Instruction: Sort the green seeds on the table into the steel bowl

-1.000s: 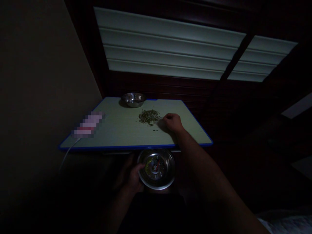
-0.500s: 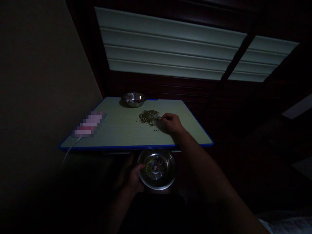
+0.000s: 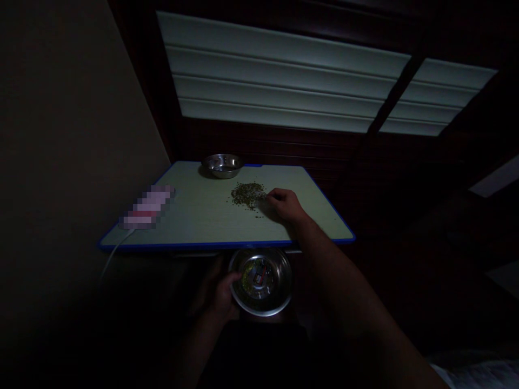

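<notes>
My left hand (image 3: pixel 226 294) is closed on the left rim of a wide steel bowl (image 3: pixel 284 278), thumb over the edge, below the table's front edge. Some small yellow-green pieces and a dark and red reflection or item show inside the bowl; I cannot tell which. On the table lies a loose pile of small green-brown beans (image 3: pixel 245 193). At the pile's right edge my right hand (image 3: pixel 286 204) rests low, its fingers bent and pinched together. Whatever sits between those fingertips is too small and dark to make out.
The pale table (image 3: pixel 194 221) has a blue edge. A smaller steel bowl (image 3: pixel 223 167) stands at its back left. Near the left edge lies a blurred pink object (image 3: pixel 148 208) with a white cable (image 3: pixel 111 256). Dark wood panelling with pale slats (image 3: pixel 275 81) rises behind.
Almost nothing differs. A few beans at the pile's right side have shifted slightly beside my right fingertips. My left hand and the bowl stay in place.
</notes>
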Tool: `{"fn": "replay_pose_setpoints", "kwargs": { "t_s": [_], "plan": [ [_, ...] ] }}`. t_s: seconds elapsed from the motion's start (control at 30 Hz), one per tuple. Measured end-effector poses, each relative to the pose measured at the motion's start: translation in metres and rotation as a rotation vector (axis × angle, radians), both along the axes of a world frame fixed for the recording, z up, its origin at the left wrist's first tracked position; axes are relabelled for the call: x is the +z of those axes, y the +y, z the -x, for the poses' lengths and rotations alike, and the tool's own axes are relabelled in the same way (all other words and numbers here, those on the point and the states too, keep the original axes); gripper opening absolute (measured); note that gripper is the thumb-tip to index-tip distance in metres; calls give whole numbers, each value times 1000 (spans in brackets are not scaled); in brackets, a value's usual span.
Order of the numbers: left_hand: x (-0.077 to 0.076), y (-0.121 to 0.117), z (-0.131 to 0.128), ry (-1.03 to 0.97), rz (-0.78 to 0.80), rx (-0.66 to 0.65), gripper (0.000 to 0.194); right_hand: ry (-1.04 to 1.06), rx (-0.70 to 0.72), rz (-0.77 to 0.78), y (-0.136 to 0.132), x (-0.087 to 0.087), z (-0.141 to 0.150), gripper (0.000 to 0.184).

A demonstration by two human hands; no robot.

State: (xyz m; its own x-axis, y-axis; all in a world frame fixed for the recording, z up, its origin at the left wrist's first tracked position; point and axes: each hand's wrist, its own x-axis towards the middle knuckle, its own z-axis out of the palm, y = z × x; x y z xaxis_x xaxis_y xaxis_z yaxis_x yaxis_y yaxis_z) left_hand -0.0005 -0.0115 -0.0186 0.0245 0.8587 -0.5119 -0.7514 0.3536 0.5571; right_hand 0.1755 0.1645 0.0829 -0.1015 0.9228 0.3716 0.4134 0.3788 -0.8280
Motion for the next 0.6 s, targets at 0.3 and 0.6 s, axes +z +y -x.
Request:
{"fn": "replay_pose_setpoints", "kwargs": {
  "t_s": [0.3,0.6],
  "plan": [
    [4,0,-1,63,93,4,35,-6,-48,14,0,1,-2,14],
    [5,0,-3,80,51,46,31,54,41,100,-1,1,0,16]
  ]
}}
